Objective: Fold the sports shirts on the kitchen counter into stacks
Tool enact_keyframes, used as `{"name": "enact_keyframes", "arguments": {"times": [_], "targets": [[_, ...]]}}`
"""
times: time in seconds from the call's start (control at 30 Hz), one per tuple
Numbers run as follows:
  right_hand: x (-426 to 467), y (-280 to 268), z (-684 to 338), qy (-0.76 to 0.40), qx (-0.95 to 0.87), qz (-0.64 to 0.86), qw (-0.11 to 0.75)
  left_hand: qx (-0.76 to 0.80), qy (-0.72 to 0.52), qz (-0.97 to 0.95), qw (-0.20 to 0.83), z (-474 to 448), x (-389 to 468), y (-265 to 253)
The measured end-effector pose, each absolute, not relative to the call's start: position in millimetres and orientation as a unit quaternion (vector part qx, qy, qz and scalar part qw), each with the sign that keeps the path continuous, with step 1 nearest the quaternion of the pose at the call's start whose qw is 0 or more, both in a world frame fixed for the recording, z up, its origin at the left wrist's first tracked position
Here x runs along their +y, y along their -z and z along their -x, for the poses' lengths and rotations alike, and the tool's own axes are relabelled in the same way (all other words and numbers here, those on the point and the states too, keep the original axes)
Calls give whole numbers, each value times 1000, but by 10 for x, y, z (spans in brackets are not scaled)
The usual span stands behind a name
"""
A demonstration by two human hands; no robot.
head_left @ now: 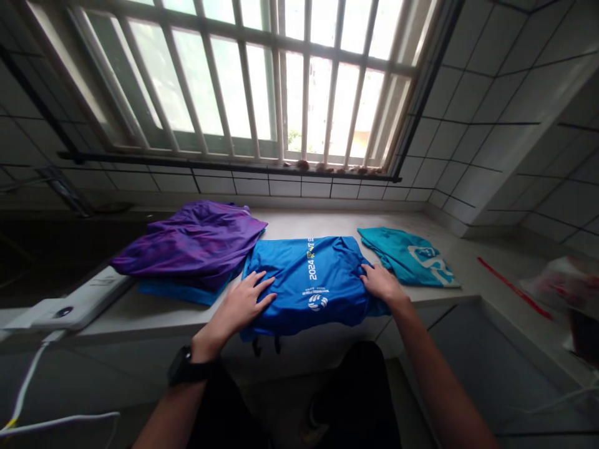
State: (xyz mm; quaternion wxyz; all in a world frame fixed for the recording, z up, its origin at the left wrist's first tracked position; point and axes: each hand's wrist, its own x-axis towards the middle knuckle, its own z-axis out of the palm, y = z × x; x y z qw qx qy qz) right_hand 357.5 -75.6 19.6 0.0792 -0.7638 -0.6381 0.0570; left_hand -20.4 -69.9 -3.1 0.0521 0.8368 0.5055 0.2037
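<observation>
A blue printed T-shirt point(285, 277), folded into a rough rectangle, lies in front of me on the counter, its lower edge draping over the front. White "2024" lettering and a logo run down its middle. My left hand point(241, 302) rests on the shirt's left side, fingers spread, with a dark watch on that wrist. At the shirt's right edge my right hand point(380, 282) has its fingers bent and close together on the fabric. To the left sits a pile of purple clothing point(196, 243) over blue cloth. A folded teal shirt point(402, 252) lies on the right.
A white power strip point(79, 305) with a white cable point(28, 380) lies at the counter's left front edge. A red strip point(515, 288) and a clear plastic bag point(559, 284) are on the right-hand counter point(496, 312). Behind stands a barred window point(281, 93).
</observation>
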Motion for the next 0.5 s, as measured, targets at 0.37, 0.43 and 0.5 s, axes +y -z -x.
{"name": "enact_keyframes", "arguments": {"times": [0.37,0.43,0.5], "targets": [[-213,-300,-3410,13,-683,727,75,571,-111,-811,-64,64,-1157,25],[-66,-415,-3282,28,-681,727,88,562,-101,-819,-57,10,-1202,-43],[0,-505,-3153,39,-669,734,111,556,-102,-824,-48,14,-1141,-99]]}}
